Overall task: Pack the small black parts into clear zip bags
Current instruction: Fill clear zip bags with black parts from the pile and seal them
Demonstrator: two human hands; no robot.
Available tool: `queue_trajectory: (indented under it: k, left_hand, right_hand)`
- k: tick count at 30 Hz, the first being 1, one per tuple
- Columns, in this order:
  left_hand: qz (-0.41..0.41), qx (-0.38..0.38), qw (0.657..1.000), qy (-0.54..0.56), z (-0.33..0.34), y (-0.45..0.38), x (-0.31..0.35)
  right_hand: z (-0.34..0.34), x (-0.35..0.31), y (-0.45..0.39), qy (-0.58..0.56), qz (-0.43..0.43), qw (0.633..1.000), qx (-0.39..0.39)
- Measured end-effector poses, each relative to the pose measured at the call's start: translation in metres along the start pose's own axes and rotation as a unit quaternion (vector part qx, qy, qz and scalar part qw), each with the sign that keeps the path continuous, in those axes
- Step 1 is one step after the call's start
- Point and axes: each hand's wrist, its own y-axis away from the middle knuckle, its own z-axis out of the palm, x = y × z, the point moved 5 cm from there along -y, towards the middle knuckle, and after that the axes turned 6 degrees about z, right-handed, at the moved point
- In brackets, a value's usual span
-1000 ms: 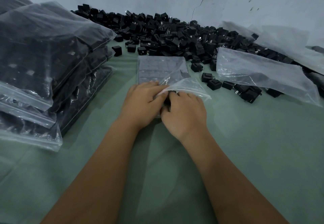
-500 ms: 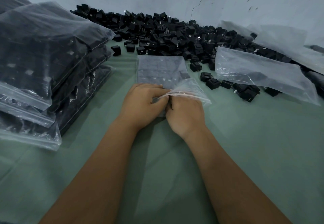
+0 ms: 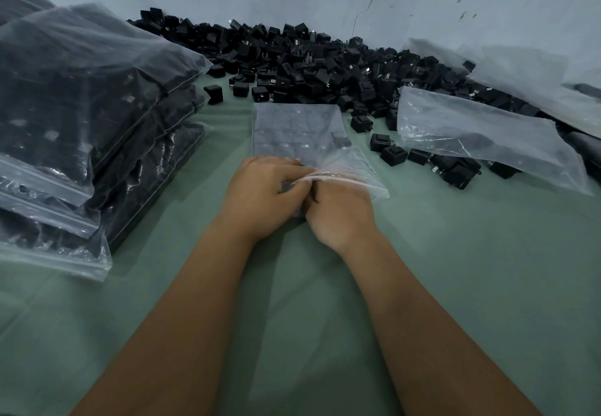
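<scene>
Head view, the only one: a clear zip bag (image 3: 297, 134), filled with a flat layer of small black parts, is lying on the green table (image 3: 471, 269) just in front of the loose pile of black parts (image 3: 325, 67). Both hands are meeting at the bag's near, open end. Left hand (image 3: 260, 192) is lying knuckles up, fingers curled, pinching the mouth film with the thumb. Right hand (image 3: 340, 212) is pressing against it, fingers tucked under the lifted plastic flap; they are hidden, so whether they are gripping the film or a part I cannot tell.

Judgement: film is thin, limp and slippery; the load of parts is probably making the bag heavy for its skin. Best held at the stiffer zip strip, or supported from beneath.

Filled bags (image 3: 81, 116) are stacking up at left; empty bags (image 3: 481, 129) are lying at right
</scene>
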Motion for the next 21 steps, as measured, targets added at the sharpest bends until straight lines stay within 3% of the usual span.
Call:
queue_trajectory:
  k: [5,10,14,17,21]
  left_hand:
    - [-0.010,-0.010,0.999,-0.029,0.003,0.000,-0.001]
    - [-0.035,-0.021,0.999,-0.013,0.005,0.002,-0.004]
    - [-0.063,-0.009,0.998,-0.011,0.005,0.001,-0.008]
    - [-0.066,-0.016,0.997,-0.035,0.005,0.001,-0.009]
    - [-0.058,-0.027,0.996,-0.056,0.007,0.002,-0.011]
  right_hand:
    - [0.002,0.001,-0.001,-0.017,-0.011,1.000,-0.006]
    - [-0.012,-0.004,0.008,-0.019,-0.047,0.997,0.054]
    - [-0.037,-0.010,0.016,-0.039,-0.064,0.986,0.149]
    - [-0.063,-0.003,0.023,-0.118,-0.065,0.944,0.302]
    - [-0.076,0.049,0.015,-0.162,0.059,0.916,0.363]
